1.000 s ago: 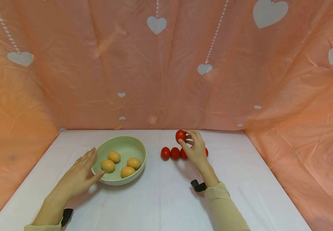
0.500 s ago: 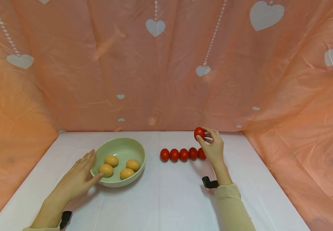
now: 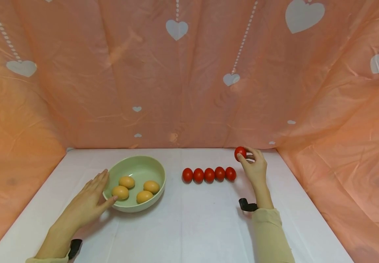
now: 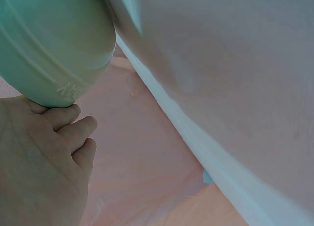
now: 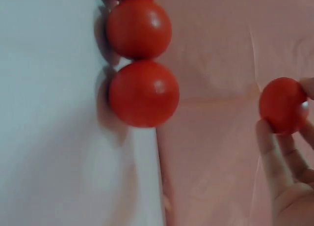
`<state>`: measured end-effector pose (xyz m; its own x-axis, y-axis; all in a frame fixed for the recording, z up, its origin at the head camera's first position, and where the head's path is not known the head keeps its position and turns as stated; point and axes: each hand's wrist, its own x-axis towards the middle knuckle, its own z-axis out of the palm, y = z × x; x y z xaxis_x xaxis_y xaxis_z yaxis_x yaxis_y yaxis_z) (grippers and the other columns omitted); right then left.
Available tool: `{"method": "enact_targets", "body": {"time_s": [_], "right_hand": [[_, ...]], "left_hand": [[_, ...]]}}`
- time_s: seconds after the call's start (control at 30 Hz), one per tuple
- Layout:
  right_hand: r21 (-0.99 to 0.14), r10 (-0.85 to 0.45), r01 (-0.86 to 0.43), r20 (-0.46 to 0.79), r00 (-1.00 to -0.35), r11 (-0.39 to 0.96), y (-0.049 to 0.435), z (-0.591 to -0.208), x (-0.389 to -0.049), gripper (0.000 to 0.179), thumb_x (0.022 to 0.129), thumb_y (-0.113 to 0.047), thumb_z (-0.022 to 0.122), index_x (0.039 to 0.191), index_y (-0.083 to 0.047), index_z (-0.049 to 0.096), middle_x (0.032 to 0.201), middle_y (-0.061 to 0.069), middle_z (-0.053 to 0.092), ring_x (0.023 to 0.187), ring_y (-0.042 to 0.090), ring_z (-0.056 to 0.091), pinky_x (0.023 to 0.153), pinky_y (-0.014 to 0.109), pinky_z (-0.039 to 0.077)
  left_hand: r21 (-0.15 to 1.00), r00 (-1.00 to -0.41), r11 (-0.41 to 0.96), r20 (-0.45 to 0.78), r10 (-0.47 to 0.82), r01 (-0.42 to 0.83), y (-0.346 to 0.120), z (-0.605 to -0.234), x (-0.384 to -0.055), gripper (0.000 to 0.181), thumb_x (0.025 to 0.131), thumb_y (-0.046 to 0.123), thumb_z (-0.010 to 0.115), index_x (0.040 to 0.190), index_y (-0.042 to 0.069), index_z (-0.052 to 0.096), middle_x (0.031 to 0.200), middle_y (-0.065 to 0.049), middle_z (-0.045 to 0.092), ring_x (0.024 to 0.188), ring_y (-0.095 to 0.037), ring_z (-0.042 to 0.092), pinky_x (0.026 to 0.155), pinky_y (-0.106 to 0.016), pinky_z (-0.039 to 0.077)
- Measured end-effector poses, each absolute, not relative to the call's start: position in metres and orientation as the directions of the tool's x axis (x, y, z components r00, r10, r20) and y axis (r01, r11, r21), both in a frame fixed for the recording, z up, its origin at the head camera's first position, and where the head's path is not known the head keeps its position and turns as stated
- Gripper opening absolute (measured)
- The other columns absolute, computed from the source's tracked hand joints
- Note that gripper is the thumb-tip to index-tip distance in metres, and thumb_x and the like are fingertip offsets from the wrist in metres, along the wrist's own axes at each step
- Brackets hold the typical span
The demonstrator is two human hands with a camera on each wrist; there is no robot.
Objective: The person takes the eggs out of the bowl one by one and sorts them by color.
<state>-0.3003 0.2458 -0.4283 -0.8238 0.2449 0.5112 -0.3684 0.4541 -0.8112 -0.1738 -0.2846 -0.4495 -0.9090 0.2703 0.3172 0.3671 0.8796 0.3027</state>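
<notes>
My right hand (image 3: 255,170) pinches a small red tomato (image 3: 240,154) between thumb and fingers, raised beyond the right end of a row. That row, several similar red tomatoes (image 3: 209,175), lies side by side on the white tabletop; the two nearest the right end, including the end tomato (image 5: 144,94), show large in the right wrist view. My left hand (image 3: 88,202) rests with straight fingers along the left side of a pale green bowl (image 3: 140,166), its thumb near the front rim. Inside lie several yellow-orange egg-shaped pieces (image 3: 144,196). The left wrist view shows fingertips against the bowl's outer wall (image 4: 64,44).
A white cloth (image 3: 176,233) covers the table. Behind it and at both sides hangs an orange-pink curtain (image 3: 182,91) with white hearts, meeting the table's back edge close beyond the raised tomato. Black wrist cameras (image 3: 247,205) sit at both cuffs.
My right hand has moved right with the held tomato, from above the row to past its right end, uncovering the row's right-hand tomatoes. The left hand stays at the bowl.
</notes>
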Motion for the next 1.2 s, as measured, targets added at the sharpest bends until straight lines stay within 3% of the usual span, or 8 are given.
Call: {"method": "enact_targets", "body": {"time_s": [0.27,0.4,0.57,0.7,1.2], "right_hand": [[-0.827,0.252,-0.198,0.374,-0.893,0.527,0.257,-0.435,-0.301,0.037,0.096,-0.014,0.073,0.130,0.000,0.068,0.123,0.022,0.061,0.104,0.042,0.069,0.073,0.003,0.045],[-0.810,0.244,-0.138,0.327,-0.913,0.571,0.261,-0.439,-0.302,0.038,0.097,-0.017,0.071,0.131,0.000,0.068,0.122,0.023,0.062,0.104,0.041,0.070,0.075,0.008,0.044],[-0.785,0.226,-0.073,0.264,-0.938,0.615,0.266,-0.441,-0.303,0.040,0.097,-0.017,0.068,0.132,0.002,0.067,0.122,0.026,0.066,0.104,0.043,0.070,0.090,0.033,0.055],[-0.769,0.193,-0.027,0.194,-0.962,0.639,0.269,-0.442,-0.301,0.044,0.098,-0.021,0.066,0.135,0.004,0.064,0.126,0.029,0.066,0.109,0.045,0.065,0.100,0.052,0.051],[-0.716,0.119,0.051,0.046,-0.992,0.696,0.274,-0.449,-0.301,0.045,0.097,-0.024,0.065,0.131,0.005,0.065,0.125,0.028,0.066,0.113,0.043,0.059,0.097,0.052,0.051]], "left_hand": [[0.304,-0.909,0.879,0.316,0.272,0.369,-0.285,-0.449,-0.174,0.090,0.100,0.045,0.068,0.157,-0.012,0.029,0.165,-0.031,0.028,0.149,-0.051,0.031,0.131,-0.042,0.006],[0.303,-0.907,0.878,0.321,0.271,0.370,-0.284,-0.448,-0.174,0.090,0.100,0.045,0.067,0.157,-0.012,0.029,0.164,-0.031,0.029,0.150,-0.051,0.030,0.131,-0.036,0.002],[0.306,-0.906,0.877,0.326,0.268,0.370,-0.285,-0.449,-0.174,0.090,0.100,0.045,0.067,0.158,-0.012,0.029,0.164,-0.031,0.029,0.151,-0.050,0.029,0.131,-0.037,0.002],[0.305,-0.905,0.876,0.331,0.269,0.372,-0.285,-0.449,-0.173,0.089,0.100,0.045,0.067,0.158,-0.012,0.029,0.164,-0.031,0.029,0.150,-0.050,0.030,0.130,-0.035,0.001],[0.297,-0.903,0.878,0.334,0.271,0.374,-0.285,-0.449,-0.173,0.090,0.100,0.045,0.068,0.157,-0.012,0.030,0.164,-0.031,0.030,0.149,-0.050,0.032,0.130,-0.034,0.002]]}}
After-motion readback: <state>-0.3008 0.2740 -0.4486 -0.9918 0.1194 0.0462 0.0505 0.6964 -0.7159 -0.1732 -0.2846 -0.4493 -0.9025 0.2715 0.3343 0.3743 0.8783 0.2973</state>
